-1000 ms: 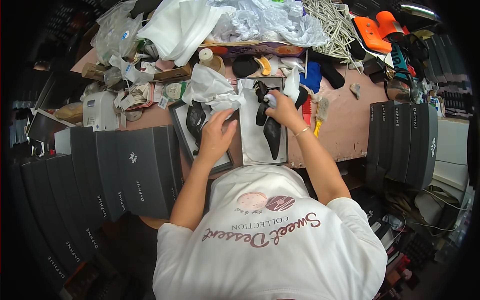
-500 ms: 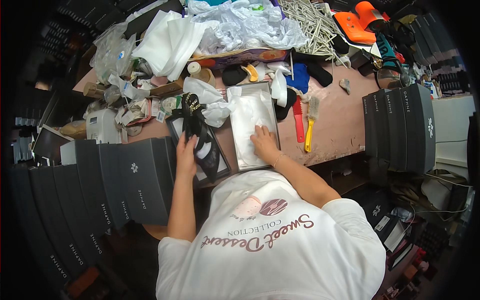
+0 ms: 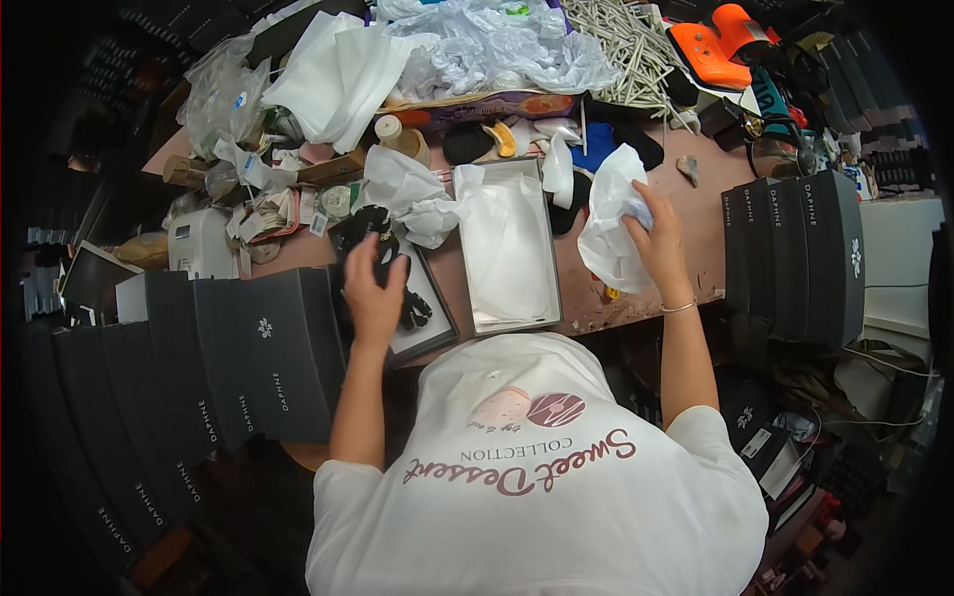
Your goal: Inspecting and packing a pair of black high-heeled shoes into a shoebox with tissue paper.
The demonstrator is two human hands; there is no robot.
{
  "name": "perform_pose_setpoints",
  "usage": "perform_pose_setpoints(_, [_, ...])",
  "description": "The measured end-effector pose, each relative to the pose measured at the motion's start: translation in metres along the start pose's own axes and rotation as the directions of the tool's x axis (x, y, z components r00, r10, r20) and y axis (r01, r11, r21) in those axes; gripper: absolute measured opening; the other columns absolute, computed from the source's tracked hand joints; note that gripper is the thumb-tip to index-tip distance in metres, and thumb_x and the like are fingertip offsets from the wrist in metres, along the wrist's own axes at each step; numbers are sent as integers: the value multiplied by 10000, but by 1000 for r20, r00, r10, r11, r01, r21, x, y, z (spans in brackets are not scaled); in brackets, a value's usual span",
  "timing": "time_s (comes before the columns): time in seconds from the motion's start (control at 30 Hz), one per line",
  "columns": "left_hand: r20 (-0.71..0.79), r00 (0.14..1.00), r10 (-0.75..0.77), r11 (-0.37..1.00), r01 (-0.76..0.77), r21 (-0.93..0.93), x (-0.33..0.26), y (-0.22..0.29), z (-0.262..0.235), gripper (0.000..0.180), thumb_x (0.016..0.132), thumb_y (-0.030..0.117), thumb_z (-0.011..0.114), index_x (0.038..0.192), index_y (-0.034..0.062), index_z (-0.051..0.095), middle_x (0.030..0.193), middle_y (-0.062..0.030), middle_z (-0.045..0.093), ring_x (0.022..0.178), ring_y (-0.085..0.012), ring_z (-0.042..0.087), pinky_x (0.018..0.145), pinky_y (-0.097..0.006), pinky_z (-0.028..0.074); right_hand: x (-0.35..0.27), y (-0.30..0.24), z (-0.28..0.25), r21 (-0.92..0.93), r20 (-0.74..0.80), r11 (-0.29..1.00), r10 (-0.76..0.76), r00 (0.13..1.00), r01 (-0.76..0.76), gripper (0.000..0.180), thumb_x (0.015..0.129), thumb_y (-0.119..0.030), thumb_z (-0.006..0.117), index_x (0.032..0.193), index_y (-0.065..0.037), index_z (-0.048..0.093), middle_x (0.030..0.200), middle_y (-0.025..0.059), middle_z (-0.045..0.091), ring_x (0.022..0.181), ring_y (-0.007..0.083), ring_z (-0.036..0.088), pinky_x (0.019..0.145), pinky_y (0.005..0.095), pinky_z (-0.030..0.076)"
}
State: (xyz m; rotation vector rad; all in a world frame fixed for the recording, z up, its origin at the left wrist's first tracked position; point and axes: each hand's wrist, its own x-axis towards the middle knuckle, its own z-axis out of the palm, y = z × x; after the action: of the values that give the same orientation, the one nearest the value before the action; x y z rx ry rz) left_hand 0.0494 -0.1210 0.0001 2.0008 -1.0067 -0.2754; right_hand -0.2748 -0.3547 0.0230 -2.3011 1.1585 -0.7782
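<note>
White tissue paper (image 3: pixel 609 230) is gripped in my right hand (image 3: pixel 660 238), raised over the right part of the table. Below my chest lies a grey shoebox (image 3: pixel 550 260) lined with white paper (image 3: pixel 507 253). Left of it sits a dark box lid (image 3: pixel 444 310) with a pair of black shoes (image 3: pixel 413 312) in it, one reaching up past the lid's far end. My left hand (image 3: pixel 376 288) is over these shoes with its thumb and fingers apart, and it covers part of them. Whether it touches a shoe is hard to see.
Stacked dark shoeboxes stand at the left (image 3: pixel 288 348) and right (image 3: pixel 833 253). Behind the open box are crumpled white paper (image 3: pixel 407 194), a bottle (image 3: pixel 399 137) and a carton of plastic wrapping (image 3: pixel 497 55). White sticks (image 3: pixel 626 55) and an orange tool (image 3: pixel 708 55) lie farther back.
My right hand left the open box and moved right, now holding tissue paper that covers most of the red and yellow brushes. My left hand let go of the black shoe, which now lies lower.
</note>
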Motion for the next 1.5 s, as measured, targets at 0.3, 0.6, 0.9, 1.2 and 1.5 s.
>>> perform_pose_setpoints(0.3, [686, 716, 132, 666, -577, 473, -16, -7, 125, 355, 763, 140, 660, 1106, 54, 621, 972, -113, 625, 1096, -310, 516, 1094, -614, 124, -9, -30, 20, 108, 249, 994, -56, 967, 30, 481, 758, -69, 702, 1215, -36, 555, 1050, 188, 593, 939, 331, 593, 805, 364, 477])
perform_pose_setpoints(0.6, [295, 771, 564, 812, -453, -368, -41, 72, 105, 244, 745, -4, 617, 988, 24, 615, 997, -130, 604, 1010, -289, 578, 1035, -503, 364, -37, -71, 35, 646, 701, 179, 244, 670, -742, 425, 805, -139, 713, 1180, -35, 543, 1013, 33, 602, 935, 110, 577, 782, 226, 474])
perform_pose_setpoints(0.9, [378, 922, 83, 959, 29, -282, -45, 57, 115, 383, 844, 77, 604, 1208, -20, 533, 1170, -211, 574, 1113, -344, 551, 968, -383, 425, -51, -13, -12, 781, 413, 153, 600, 685, -605, 159, 882, -117, 606, 1032, -62, 599, 805, -4, 607, 656, 92, 586, 559, 236, 479])
perform_pose_setpoints(1.2, [497, 860, -118, 991, 134, 2, -17, -14, 166, 691, 732, 116, 724, 1348, 46, 417, 1250, -221, 447, 1067, -369, 518, 861, -405, 459, -69, 8, -32, 795, 395, 154, 602, 694, -586, 193, 904, -152, 581, 1077, -68, 590, 873, 4, 609, 746, 104, 597, 637, 245, 487])
perform_pose_setpoints(1.5, [565, 825, 25, 359, 520, -775, 33, 66, 43, 570, 855, 268, 671, 1314, -6, 473, 1363, -180, 432, 1247, -280, 444, 1012, -379, 370, 26, -103, 41, 697, 659, 280, 113, 744, -660, 408, 844, -90, 636, 1238, -43, 541, 1064, 49, 628, 969, 105, 584, 842, 281, 480])
